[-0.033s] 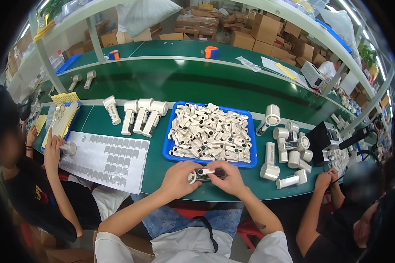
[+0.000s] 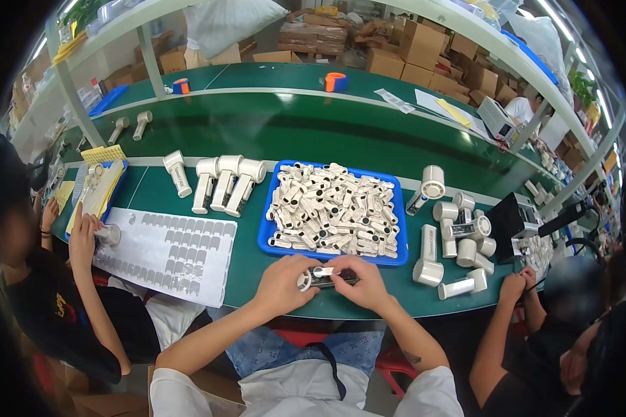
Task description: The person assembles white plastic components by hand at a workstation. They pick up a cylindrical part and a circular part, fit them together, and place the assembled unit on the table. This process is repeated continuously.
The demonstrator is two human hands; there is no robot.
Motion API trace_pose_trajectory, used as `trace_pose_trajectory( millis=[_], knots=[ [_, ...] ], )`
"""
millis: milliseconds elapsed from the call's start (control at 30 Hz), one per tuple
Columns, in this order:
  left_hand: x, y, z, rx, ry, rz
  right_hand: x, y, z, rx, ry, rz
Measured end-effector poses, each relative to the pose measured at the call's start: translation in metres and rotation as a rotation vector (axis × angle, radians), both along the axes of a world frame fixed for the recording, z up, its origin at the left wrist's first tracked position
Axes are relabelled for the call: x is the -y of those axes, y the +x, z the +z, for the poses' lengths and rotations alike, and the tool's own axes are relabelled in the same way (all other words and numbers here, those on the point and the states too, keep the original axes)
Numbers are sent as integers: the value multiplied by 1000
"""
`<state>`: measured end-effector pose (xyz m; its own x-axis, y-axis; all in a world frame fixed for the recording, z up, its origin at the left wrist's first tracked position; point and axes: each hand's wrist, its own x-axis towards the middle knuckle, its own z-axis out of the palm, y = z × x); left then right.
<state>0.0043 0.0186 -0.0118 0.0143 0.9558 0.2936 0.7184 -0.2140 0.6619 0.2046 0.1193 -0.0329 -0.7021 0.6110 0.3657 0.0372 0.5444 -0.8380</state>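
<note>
Just over the near edge of the bench, my left hand is closed round the round white head of a handheld fan. The fan's handle points right, its dark open inside partly showing. Pinched in the fingers of my right hand is a small white cover piece with a dark spot, held at the open handle. My fingers hide where the two meet. Directly beyond my hands stands a blue tray heaped with similar white cover pieces.
White fans lie left of the tray, more fans to its right. A printed sheet covers the bench at left. Co-workers' hands show at the left and right. A black device stands at right.
The small white cover piece has tilted slightly in my right fingers. Both hands stay in nearly the same place.
</note>
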Motion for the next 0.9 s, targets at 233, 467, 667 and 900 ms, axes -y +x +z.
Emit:
trace_pose_trajectory(
  millis=[233,467,667,900],
  knots=[
    [-2,-2,0,-4,99,-20,4,2,18,140,396,-28],
    [-3,-3,-11,4,101,-34,17,-5,32,209,349,-86],
    [-7,-5,-11,-11,136,-84,23,-11,36,396,522,-145],
    [16,11,-8,-197,310,-45,1,16,33,329,50,62]
  ],
)
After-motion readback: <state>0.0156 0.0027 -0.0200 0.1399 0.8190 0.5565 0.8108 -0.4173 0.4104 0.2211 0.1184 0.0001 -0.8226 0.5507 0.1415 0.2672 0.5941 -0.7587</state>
